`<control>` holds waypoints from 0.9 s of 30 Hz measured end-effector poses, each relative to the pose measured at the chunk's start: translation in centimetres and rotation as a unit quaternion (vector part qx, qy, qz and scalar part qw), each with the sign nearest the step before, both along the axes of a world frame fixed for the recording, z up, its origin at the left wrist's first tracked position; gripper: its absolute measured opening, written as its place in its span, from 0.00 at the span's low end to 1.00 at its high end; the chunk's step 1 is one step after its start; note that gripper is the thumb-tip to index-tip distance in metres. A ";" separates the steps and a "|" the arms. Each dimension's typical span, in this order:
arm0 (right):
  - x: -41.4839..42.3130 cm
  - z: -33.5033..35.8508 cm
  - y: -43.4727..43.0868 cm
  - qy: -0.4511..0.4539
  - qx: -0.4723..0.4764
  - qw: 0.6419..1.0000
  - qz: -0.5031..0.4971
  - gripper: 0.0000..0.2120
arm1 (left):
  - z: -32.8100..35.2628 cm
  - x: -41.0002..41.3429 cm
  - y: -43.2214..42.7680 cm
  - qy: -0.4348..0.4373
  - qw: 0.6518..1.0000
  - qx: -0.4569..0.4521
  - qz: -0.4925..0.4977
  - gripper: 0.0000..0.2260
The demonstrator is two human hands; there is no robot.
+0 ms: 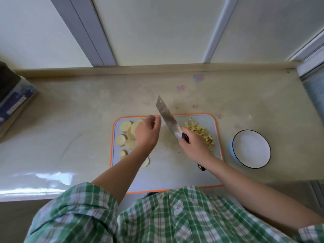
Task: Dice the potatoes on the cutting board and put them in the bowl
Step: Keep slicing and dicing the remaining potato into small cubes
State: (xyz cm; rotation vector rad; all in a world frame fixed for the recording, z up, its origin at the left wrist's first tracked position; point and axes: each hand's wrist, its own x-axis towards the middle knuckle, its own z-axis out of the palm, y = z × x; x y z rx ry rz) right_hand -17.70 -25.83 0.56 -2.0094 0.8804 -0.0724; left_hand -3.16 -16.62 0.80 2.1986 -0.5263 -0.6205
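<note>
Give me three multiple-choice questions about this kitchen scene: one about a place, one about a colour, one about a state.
1. Where does the bowl stand?
A. left of the cutting board
B. right of the cutting board
C. on the cutting board

2. What colour is the cutting board's rim?
A. green
B. black
C. orange

3. What is the right hand doing?
A. gripping the knife
B. resting flat on the cutting board
C. lifting the bowl

Answers:
1 B: the bowl sits on the counter past the board's right edge.
2 C: an orange band runs round the grey board.
3 A: its fingers are curled round the knife's dark handle, with the blade over the board.
</note>
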 end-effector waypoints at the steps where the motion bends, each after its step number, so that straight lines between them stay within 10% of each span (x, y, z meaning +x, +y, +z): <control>1: -0.1 -0.3 -0.3 -0.009 0.012 1.000 -0.018 0.07 | -0.6 1.4 0.4 -0.075 0.996 0.036 -0.016 0.09; 7: -0.3 -0.5 -1.0 -0.018 0.014 0.999 -0.042 0.07 | -2.3 6.9 0.1 -0.169 0.944 0.217 -0.181 0.18; 27: 0.4 -0.5 -0.6 0.000 0.025 0.999 -0.039 0.06 | -3.6 5.4 1.9 -0.311 0.902 0.206 -0.219 0.10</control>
